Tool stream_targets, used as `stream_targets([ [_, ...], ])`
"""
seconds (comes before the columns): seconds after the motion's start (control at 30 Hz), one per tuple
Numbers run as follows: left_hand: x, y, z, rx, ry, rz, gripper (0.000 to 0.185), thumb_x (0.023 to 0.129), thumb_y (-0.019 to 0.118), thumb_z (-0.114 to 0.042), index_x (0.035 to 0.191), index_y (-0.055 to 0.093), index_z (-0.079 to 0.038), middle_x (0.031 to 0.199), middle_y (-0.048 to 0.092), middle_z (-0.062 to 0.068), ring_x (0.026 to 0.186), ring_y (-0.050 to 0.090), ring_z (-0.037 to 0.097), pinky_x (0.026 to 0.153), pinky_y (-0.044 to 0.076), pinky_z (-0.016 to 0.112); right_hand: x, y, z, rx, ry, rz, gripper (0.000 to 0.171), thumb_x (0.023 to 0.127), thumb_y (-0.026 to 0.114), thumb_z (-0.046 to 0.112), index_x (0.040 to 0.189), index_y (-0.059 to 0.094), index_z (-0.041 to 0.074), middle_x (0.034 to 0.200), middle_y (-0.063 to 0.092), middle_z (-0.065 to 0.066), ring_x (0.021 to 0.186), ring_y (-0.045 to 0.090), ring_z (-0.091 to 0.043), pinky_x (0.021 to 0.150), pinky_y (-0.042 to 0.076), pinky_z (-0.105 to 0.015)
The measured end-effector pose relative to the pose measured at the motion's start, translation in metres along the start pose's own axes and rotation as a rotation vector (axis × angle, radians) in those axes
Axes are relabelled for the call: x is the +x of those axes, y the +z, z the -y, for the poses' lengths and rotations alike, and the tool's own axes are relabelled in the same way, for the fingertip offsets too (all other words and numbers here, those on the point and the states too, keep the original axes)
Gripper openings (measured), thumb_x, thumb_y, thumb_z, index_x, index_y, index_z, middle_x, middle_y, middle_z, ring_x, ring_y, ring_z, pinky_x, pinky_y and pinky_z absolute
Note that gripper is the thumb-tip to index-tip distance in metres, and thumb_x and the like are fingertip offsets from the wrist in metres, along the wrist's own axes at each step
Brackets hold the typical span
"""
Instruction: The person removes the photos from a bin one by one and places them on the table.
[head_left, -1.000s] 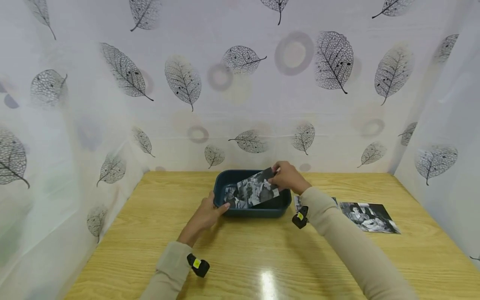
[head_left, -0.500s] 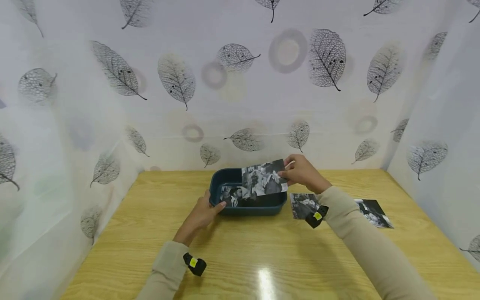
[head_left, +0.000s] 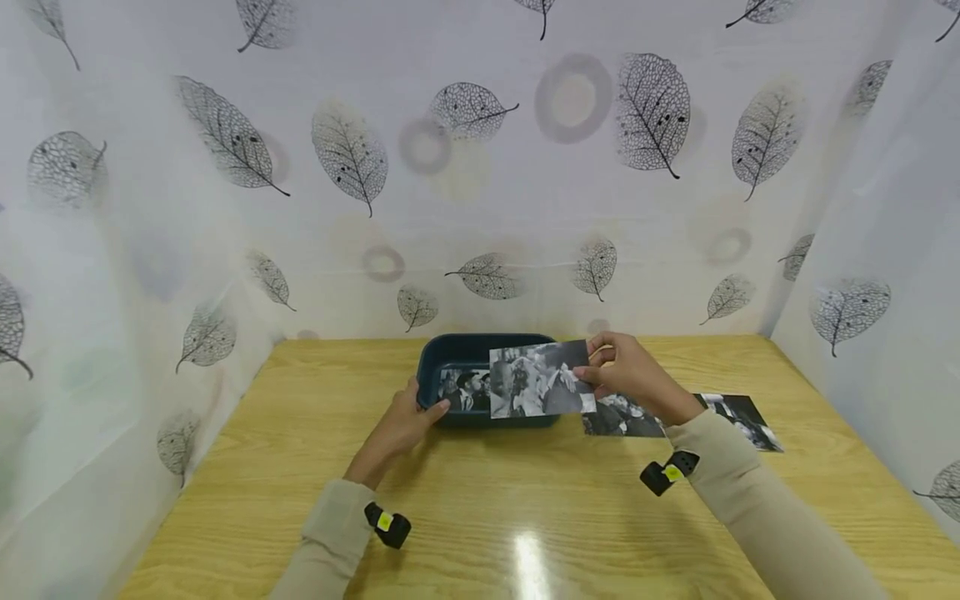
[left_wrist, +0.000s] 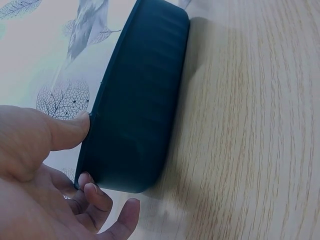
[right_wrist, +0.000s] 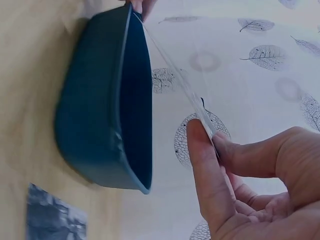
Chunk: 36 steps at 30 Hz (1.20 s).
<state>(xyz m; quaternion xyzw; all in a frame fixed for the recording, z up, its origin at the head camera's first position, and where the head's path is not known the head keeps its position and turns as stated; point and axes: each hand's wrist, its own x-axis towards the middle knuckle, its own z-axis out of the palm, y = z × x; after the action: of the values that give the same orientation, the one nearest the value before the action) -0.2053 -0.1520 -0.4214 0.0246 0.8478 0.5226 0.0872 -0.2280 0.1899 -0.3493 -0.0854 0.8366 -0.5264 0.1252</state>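
The right hand pinches the photo at its right edge, raised above the bin's right part; the left hand, well apart, grips the bin's left rim. The photo is probably very light, thin and smooth, easily creased or smudged, so an edge is the better place to hold.

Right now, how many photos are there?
4: one photo in the right grip, another photo in the tub, a third photo beside it on the table, a fourth photo farther right. Others may hide underneath.
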Motion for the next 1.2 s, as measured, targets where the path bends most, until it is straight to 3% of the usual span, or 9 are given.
stream_targets([
  [0.13,-0.001,0.0,-0.001,0.039,0.021,0.0,0.078,0.105,0.058,-0.017,0.157,0.007,0.011,0.114,0.054,0.025,0.118,0.053,0.034,0.102,0.041,0.049,-0.009,0.003,-0.011,0.04,-0.013,0.029,0.041,0.097,0.069,0.009,0.126,0.046,-0.01,0.094,0.062,-0.015,0.083,0.066,-0.022,0.074,0.06,-0.045],
  [0.27,0.0,-0.001,-0.001,0.044,0.033,0.001,0.067,0.105,0.057,-0.016,0.154,0.02,0.01,0.084,0.043,0.009,0.084,0.05,0.027,0.082,0.042,0.042,-0.018,0.008,-0.02,0.08,-0.009,0.05,0.038,0.096,0.07,0.009,0.12,0.047,-0.009,0.09,0.061,-0.012,0.084,0.066,-0.023,0.076,0.059,-0.051],
  [0.4,0.001,-0.001,0.0,0.04,0.026,0.004,0.07,0.105,0.057,-0.017,0.156,0.016,0.009,0.118,0.054,0.027,0.118,0.053,0.036,0.099,0.044,0.05,-0.026,0.014,-0.027,0.116,0.007,0.07,0.034,0.095,0.07,0.007,0.116,0.048,-0.008,0.09,0.058,-0.012,0.086,0.067,-0.024,0.075,0.059,-0.052],
  [0.53,0.001,-0.002,0.0,0.045,0.004,0.016,0.082,0.106,0.057,-0.019,0.158,0.001,0.009,0.156,0.027,0.035,0.147,0.026,0.041,0.116,0.027,0.057,-0.031,0.018,-0.035,0.131,0.021,0.094,0.032,0.095,0.069,0.005,0.115,0.048,-0.007,0.091,0.057,-0.014,0.088,0.067,-0.026,0.075,0.059,-0.051],
  [0.67,0.003,-0.001,0.002,0.053,0.007,0.012,0.074,0.105,0.057,-0.019,0.157,0.012,0.009,0.12,0.053,0.026,0.125,0.05,0.037,0.104,0.041,0.05,-0.035,0.022,-0.042,0.136,0.041,0.111,0.029,0.095,0.068,0.002,0.113,0.047,-0.006,0.087,0.058,-0.013,0.085,0.067,-0.026,0.074,0.058,-0.052],
  [0.8,0.004,0.0,0.002,0.053,0.026,0.004,0.058,0.105,0.058,-0.017,0.15,0.029,0.005,0.087,0.041,0.006,0.097,0.052,0.025,0.086,0.041,0.042,-0.039,0.025,-0.052,0.152,0.042,0.124,0.028,0.095,0.067,0.001,0.112,0.046,-0.006,0.085,0.058,-0.012,0.081,0.066,-0.024,0.071,0.059,-0.051],
  [1.0,0.002,0.0,0.001,0.032,0.034,0.004,0.061,0.105,0.058,-0.016,0.153,0.027,0.004,0.118,0.055,0.02,0.121,0.051,0.031,0.099,0.042,0.048,-0.043,0.031,-0.065,0.172,0.048,0.135,0.032,0.093,0.07,0.004,0.112,0.046,-0.006,0.087,0.057,-0.013,0.079,0.065,-0.025,0.068,0.059,-0.047],
  [1.1,0.002,0.0,0.001,0.018,0.033,0.01,0.07,0.105,0.057,-0.016,0.158,0.016,0.005,0.147,0.043,0.028,0.141,0.037,0.037,0.112,0.034,0.055,-0.045,0.036,-0.069,0.179,0.062,0.128,0.031,0.091,0.069,0.002,0.11,0.046,-0.006,0.087,0.055,-0.012,0.082,0.066,-0.023,0.067,0.058,-0.044],
  [1.2,0.001,0.0,0.002,0.019,0.026,0.012,0.075,0.105,0.057,-0.016,0.159,0.01,0.006,0.156,0.033,0.03,0.146,0.029,0.039,0.115,0.029,0.057,-0.045,0.041,-0.072,0.186,0.071,0.132,0.031,0.089,0.069,0.001,0.108,0.046,-0.005,0.086,0.054,-0.011,0.081,0.066,-0.023,0.065,0.057,-0.042],
])
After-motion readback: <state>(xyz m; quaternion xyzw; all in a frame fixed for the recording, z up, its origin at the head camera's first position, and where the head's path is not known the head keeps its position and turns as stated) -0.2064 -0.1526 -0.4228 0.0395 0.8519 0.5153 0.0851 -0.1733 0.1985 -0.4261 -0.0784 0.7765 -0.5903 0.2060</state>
